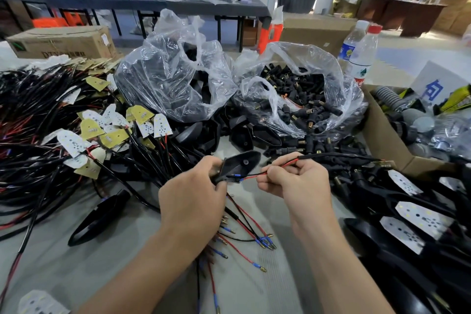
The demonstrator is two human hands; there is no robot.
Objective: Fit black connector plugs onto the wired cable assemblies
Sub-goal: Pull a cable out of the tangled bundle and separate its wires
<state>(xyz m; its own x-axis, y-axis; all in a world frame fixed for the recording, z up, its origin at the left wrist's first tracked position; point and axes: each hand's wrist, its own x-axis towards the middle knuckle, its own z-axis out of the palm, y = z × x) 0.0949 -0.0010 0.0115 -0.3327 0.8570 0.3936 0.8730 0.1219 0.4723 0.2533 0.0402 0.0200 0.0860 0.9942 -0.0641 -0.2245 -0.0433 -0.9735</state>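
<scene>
My left hand [193, 196] grips a black pointed plastic housing [240, 164] by its narrow end, above the table's middle. My right hand [295, 176] pinches the red and black wires of a cable [331, 156] that run into that housing; a blue-sleeved wire end [235, 176] shows at the opening. The cable's black sheath leads off right. Below the hands lie several loose wire ends with brass tips [265, 241]. An open clear bag of small black connector plugs [300, 99] sits behind the hands.
A heap of wired LED boards [76, 130] covers the left. A second clear bag of black housings [173, 76] stands centre back. Finished black lamps [413, 216] lie right, with a cardboard box [387, 140], two water bottles [362, 53], and a loose housing [99, 216].
</scene>
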